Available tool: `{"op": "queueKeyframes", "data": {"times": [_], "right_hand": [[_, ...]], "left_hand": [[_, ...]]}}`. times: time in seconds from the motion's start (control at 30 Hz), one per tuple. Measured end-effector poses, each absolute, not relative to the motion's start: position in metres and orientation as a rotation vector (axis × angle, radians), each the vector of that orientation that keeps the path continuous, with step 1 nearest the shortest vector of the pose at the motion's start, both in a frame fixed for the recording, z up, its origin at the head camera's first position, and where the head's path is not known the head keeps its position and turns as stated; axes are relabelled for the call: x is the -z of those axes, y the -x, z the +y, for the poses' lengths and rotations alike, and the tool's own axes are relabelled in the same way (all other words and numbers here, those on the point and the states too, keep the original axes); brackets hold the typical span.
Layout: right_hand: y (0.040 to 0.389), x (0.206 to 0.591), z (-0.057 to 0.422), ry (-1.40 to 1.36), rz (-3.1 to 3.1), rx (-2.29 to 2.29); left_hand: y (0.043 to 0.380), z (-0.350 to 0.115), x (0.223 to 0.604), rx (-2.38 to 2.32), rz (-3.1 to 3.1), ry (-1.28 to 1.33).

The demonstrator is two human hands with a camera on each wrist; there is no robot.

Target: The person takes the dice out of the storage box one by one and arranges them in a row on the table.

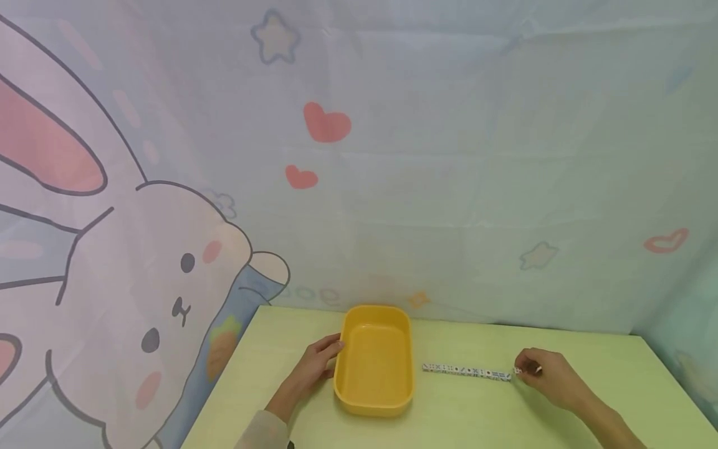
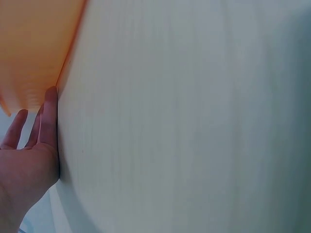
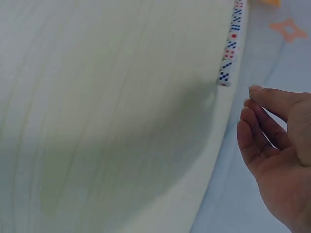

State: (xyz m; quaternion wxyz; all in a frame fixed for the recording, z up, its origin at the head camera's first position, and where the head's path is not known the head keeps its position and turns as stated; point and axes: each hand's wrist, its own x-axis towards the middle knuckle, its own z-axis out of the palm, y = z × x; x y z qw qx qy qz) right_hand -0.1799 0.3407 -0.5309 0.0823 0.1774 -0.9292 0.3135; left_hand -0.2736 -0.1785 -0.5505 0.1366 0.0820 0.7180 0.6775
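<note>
A yellow tray (image 1: 374, 408) with rounded corners sits on the table, its inside showing no contents. My left hand (image 1: 311, 369) lies along the tray's left side, fingers fairly straight and touching it; in the left wrist view the hand (image 2: 36, 150) rests on the tabletop against the tray's wall. Right of the tray runs a straight row of small white dice (image 1: 467, 371) with red and blue pips. Just off the row's right end, my right hand (image 1: 552, 379) pinches one die (image 1: 517, 370) between thumb and fingertips. In the right wrist view, the fingers (image 3: 262, 127) hide that die.
The pale yellow-green table (image 1: 465, 418) reaches back to a hanging cloth (image 1: 426, 206) printed with a rabbit, hearts and stars. Another stretch of cloth (image 1: 692, 349) hangs at the right side.
</note>
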Motion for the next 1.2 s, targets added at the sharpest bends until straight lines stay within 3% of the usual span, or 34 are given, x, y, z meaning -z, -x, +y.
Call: {"op": "queueKeyframes", "data": {"times": [0.43,1.2], "right_hand": [[0.192,0.563,0.350,-0.547,-2.755,-0.932],[0.191,0.565,0.350,-0.508,-2.830,-0.999]], "left_hand": [[0.276,-0.178,0.550,-1.955,2.073,-0.228],[0.272,-0.178,0.548,-1.970,2.048,-0.213]]}}
